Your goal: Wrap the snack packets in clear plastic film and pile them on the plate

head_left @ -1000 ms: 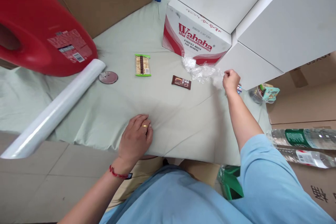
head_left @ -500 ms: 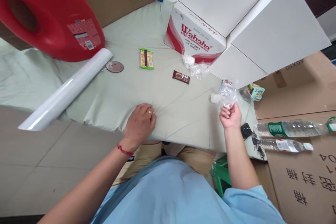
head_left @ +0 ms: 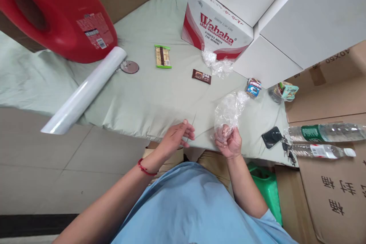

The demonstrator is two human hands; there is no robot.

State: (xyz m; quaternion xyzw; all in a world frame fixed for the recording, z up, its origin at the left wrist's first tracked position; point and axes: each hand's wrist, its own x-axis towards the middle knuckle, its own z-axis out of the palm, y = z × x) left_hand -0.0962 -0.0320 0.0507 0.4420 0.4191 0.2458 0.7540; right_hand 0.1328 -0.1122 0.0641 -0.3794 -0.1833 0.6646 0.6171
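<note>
My right hand is closed around a clear plastic bag, which stands up crumpled above the fingers. My left hand hovers at the table's front edge with its fingers loosely apart, holding nothing. A brown snack packet lies on the cloth beyond both hands. Farther left is a snack packet with green ends. Behind the bag sits a small blue and brown packet. More crumpled clear plastic lies against the red and white water carton.
A red jug, a white roll and a round disc occupy the left. At right are a black flat object, keys, two bottles and cardboard. White boxes stand behind.
My right hand has drawn the plastic bag leftward and toward me, uncovering the small blue packet. My left hand has lifted off the cloth and moved right, its fingers loosening.
</note>
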